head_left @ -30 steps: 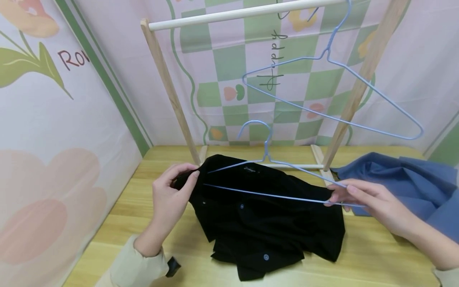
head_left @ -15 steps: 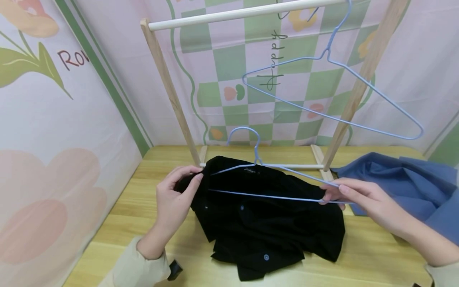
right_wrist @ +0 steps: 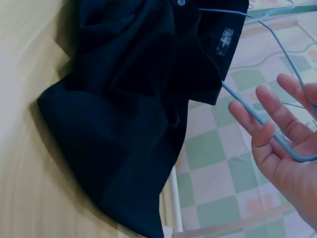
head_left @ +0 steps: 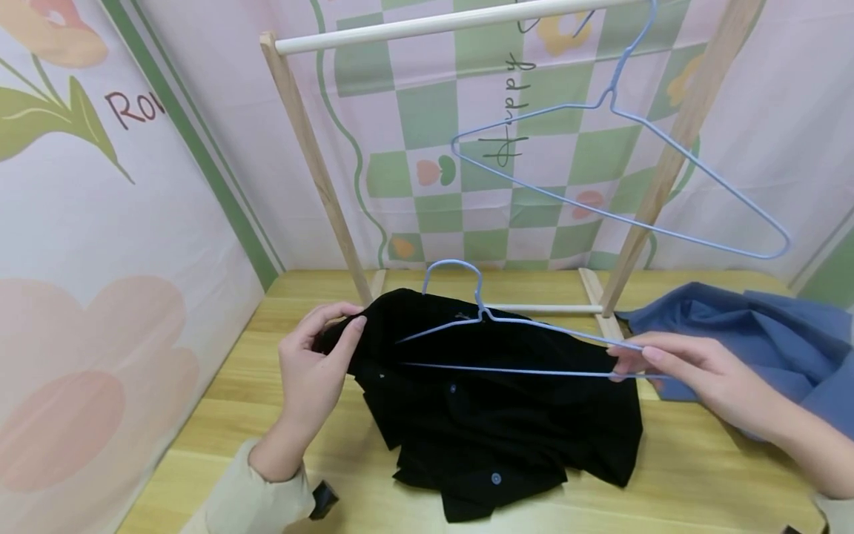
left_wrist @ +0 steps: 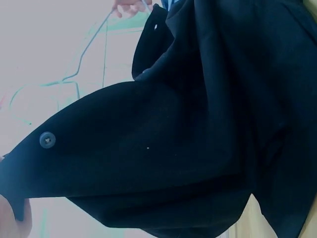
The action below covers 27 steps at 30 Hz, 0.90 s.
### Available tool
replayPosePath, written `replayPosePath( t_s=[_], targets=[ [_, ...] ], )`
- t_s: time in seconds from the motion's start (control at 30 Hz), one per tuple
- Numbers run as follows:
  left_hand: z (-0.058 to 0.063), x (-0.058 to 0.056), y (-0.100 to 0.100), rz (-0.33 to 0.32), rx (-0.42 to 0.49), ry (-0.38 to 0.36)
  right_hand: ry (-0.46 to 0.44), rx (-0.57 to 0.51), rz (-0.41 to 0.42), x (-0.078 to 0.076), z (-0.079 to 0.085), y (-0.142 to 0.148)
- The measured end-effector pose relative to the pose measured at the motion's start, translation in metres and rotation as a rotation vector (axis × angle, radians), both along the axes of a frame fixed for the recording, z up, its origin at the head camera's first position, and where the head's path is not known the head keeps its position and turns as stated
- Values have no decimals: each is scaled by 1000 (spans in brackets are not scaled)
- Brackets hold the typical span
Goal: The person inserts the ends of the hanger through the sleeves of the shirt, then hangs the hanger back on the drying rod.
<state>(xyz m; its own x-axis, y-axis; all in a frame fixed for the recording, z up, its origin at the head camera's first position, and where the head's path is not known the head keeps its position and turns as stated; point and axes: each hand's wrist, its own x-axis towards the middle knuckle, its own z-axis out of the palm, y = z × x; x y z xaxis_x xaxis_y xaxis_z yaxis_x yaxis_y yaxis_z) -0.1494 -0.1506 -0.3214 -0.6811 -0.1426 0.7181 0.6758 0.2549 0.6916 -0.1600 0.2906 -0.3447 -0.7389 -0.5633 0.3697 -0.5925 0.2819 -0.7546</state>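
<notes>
A black short-sleeved shirt (head_left: 534, 423) with buttons down its front lies on the table, its neck opening partly raised. My left hand (head_left: 313, 371) pinches the front edge of the shirt near the collar between thumb and fingers. My right hand (head_left: 714, 378) holds a light-blue wire hanger (head_left: 486, 314) by its right end. The hanger's left end is inside the shirt's neck opening, its tip hidden by the cloth. Its hook stands up over the back of the collar. In the right wrist view, fingers (right_wrist: 265, 134) curl round the hanger's bent end, outside the shirt.
A wooden rack (head_left: 313, 148) with a white top rail (head_left: 427, 28) stands behind the shirt. A second blue hanger (head_left: 560, 199) hangs from it at the right. Blue cloth (head_left: 767, 334) lies crumpled on the table (head_left: 233, 415) at the right.
The held hanger has come down and slightly left, its hook now lower against the collar. My left hand shifted right, then back left with the shirt edge.
</notes>
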Motion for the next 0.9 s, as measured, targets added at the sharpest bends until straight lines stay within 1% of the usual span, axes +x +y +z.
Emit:
replayPosePath(
  t_s=[0.2,0.33,0.43,0.57,0.7,0.8,0.9],
  targets=[
    [-3,1,7,-51,23,3,16,-61,37,-1,-7,-5],
    [-4,3,12,-70,21,16,27,-66,21,0,-5,-11],
    [-5,5,14,-75,24,30,61,-57,-5,4,-1,-16],
    [-1,6,12,-58,49,54,102,-5,-81,10,6,-17],
    [4,6,7,-9,74,61,103,67,-163,15,13,-11],
    [6,7,4,19,79,63,100,97,-216,16,13,-5],
    [7,7,2,33,73,66,96,112,-260,17,11,2]
  ],
)
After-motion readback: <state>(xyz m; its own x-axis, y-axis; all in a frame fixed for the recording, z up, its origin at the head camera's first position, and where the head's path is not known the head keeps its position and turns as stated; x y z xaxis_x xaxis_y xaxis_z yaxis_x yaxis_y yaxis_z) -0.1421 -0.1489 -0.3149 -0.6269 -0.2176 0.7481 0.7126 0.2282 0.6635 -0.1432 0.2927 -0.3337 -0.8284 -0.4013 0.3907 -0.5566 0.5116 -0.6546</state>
